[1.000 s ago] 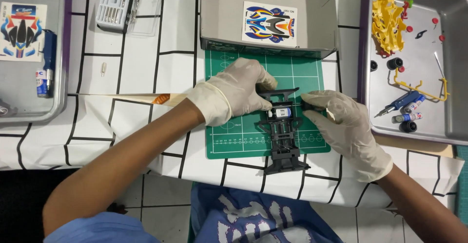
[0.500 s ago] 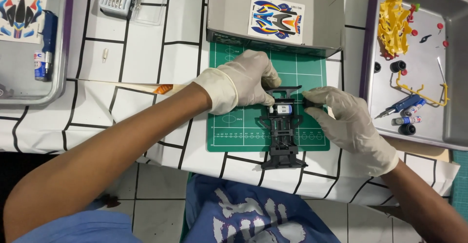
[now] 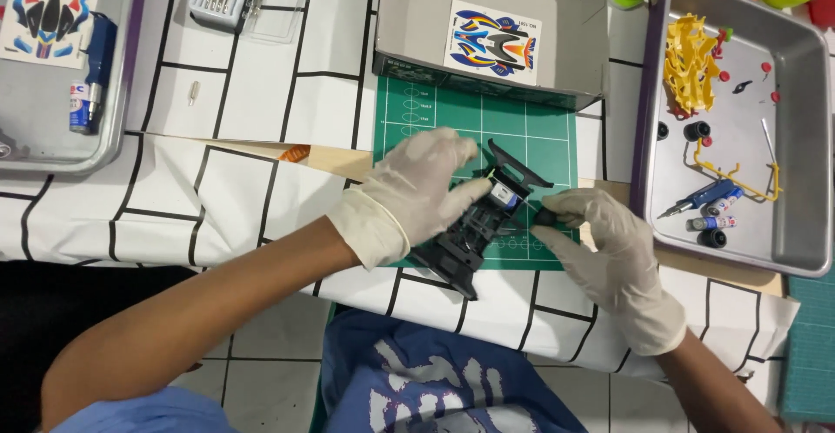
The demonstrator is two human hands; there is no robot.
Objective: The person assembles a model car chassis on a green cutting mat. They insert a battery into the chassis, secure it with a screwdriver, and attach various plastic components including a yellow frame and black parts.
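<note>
Here, the left hand (image 3: 416, 191) in a white glove wraps around a black toy car frame (image 3: 477, 223), tilted over the green mat (image 3: 435, 107). The right hand (image 3: 609, 255) pinches a small black part (image 3: 546, 216) beside the frame.

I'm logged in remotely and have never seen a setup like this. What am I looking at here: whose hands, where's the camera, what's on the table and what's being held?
There is no machine: a person works with two gloved hands, and the one camera sits on their head, looking down.

The left hand grips a black toy car chassis, which lies tilted over a green cutting mat. The right hand pinches a small black part beside the chassis.

Behind the mat is a grey cardboard box with a colourful sticker sheet inside. On the right, a metal tray holds a yellow parts frame, small black wheels and a blue screwdriver. At far left, another tray holds a second sticker sheet.
</note>
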